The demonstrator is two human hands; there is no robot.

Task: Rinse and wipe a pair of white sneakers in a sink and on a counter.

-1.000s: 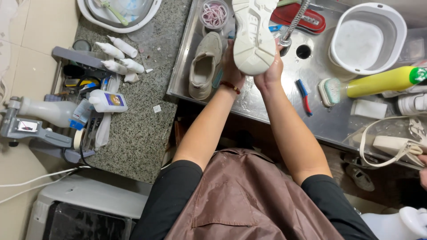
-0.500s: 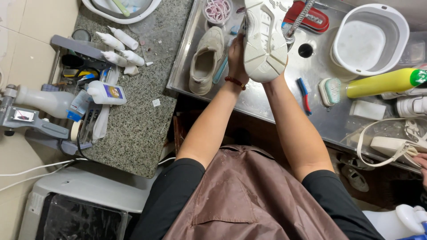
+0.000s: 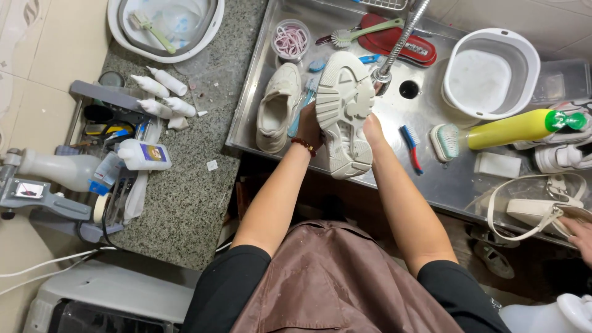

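Note:
Over a steel sink (image 3: 431,185) I hold a cream sneaker (image 3: 343,111) sole-up, just under the faucet (image 3: 401,40). My left hand (image 3: 310,123) grips its left side and also seems to hold a blue-handled brush (image 3: 301,111) against it. My right hand (image 3: 372,128) supports the right side of the sole. The matching sneaker (image 3: 277,106) lies on its side in the sink, left of my hands.
In the sink are a white basin (image 3: 490,71), a yellow bottle (image 3: 521,127), two brushes (image 3: 410,148), a soap bar (image 3: 498,165) and a red item (image 3: 394,40). A granite counter (image 3: 185,203) holds glue bottles (image 3: 161,92) and tools. Another person's hand (image 3: 579,234) touches a cream bag (image 3: 542,209).
The view has shifted, and the sneaker sits lower in it, with its toe end brought nearer the faucet. Both hands keep their grip on it.

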